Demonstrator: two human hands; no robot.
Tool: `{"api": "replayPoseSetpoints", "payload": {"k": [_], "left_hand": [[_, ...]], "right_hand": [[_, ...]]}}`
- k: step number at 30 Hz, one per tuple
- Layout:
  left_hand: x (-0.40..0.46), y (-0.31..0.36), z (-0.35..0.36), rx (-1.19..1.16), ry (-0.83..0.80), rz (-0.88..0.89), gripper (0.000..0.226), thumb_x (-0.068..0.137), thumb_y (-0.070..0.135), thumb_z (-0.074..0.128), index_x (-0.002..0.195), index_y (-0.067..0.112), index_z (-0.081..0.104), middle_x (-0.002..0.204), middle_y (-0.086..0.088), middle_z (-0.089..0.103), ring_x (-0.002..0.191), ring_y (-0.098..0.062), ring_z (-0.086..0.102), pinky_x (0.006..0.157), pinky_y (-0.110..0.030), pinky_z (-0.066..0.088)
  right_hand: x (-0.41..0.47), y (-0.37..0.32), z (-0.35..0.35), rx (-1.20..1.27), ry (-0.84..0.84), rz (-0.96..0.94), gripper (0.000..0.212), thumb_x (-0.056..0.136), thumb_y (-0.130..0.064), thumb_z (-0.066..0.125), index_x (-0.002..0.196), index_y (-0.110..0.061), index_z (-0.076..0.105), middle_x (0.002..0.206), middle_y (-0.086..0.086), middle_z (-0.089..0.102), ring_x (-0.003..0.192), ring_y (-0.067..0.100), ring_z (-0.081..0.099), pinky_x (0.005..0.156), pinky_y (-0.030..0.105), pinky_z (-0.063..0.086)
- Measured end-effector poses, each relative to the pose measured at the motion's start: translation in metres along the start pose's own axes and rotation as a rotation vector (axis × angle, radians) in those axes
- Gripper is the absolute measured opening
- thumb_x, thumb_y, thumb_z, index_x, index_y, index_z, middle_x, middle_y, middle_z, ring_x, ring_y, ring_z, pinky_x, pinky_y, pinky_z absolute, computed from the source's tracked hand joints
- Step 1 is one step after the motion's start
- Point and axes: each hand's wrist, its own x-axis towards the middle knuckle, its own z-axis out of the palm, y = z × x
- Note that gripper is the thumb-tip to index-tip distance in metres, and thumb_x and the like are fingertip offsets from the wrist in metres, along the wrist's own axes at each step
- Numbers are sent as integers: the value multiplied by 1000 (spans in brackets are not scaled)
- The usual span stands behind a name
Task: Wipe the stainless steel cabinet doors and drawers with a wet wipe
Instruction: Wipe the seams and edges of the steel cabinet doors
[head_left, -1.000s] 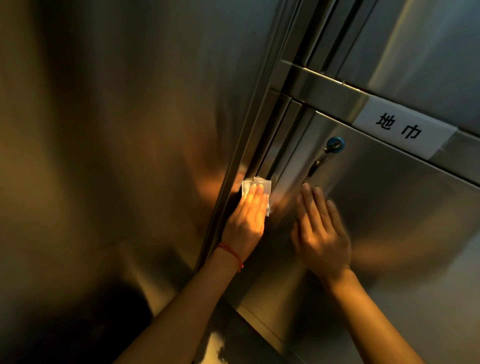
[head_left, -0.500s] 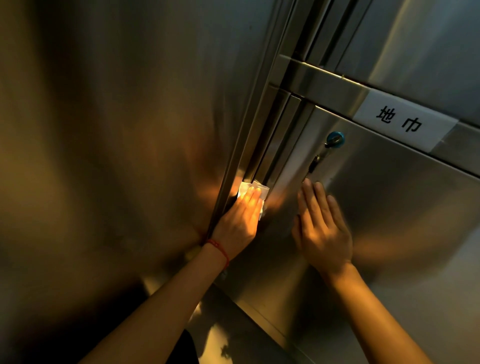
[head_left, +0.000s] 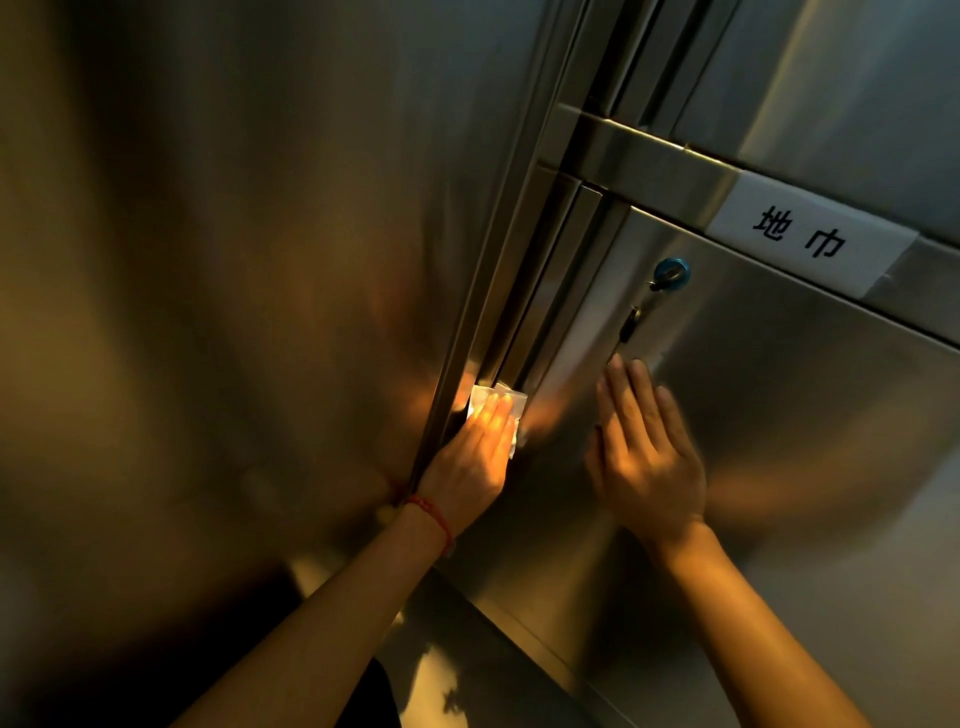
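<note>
Steel cabinet door (head_left: 779, 441) under flat left hand (head_left: 470, 462) on wet wipe (head_left: 498, 402), right hand (head_left: 647, 462) fingers straight.

Label (head_left: 810, 240) above lock (head_left: 671, 274) (door's top).

Steel cabinet door (head_left: 779, 441), white label (head_left: 810, 240).

Two hands show: the left hand (head_left: 470, 462) at lower centre, the right hand (head_left: 647, 457) to its right. One white wet wipe (head_left: 496, 402) lies at centre. One white label (head_left: 810, 241) sits upper right, one blue lock (head_left: 671, 273) below it, and one red wrist cord (head_left: 434, 514) at lower centre.
</note>
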Motion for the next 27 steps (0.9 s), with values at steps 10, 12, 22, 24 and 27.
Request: {"api": "replayPoseSetpoints", "payload": {"k": [10,12,22,24,27], "left_hand": [[-16,4,5,-15,-107,10,37,81,2,54,117,-5,60,121,-23,61,117,-33,56,100,-40,46],[-23,6,6,-6,-130,23,38,80,3,56,117,-4,61,120,-22,61,117,-32,56,102,-40,43],[-48,15,8,60,-188,76,33,84,4,47,110,3,68,116,-18,65,113,-29,60,100,-38,42],[-52,17,9,57,-202,77,32,84,5,49,109,4,68,116,-17,65,113,-28,60,101,-37,42],[-55,17,10,41,-246,70,36,75,10,69,110,3,68,116,-17,65,113,-28,60,100,-37,43]], "right_hand": [[0,-1,-1,9,3,3,45,95,-20,46,134,2,43,143,19,35,137,32,28,115,40,20],[0,-1,-2,-2,-1,1,46,94,-20,47,133,3,45,143,20,35,136,32,29,114,40,20],[1,-1,-5,-28,-28,2,45,96,-22,43,134,3,44,144,19,34,135,33,31,113,41,23],[1,-1,-5,-39,-32,-6,46,95,-22,43,134,3,43,144,20,34,135,33,31,113,40,22],[2,-1,-6,-48,-32,-4,46,95,-22,44,134,3,44,143,20,35,135,33,30,113,40,19]]}}
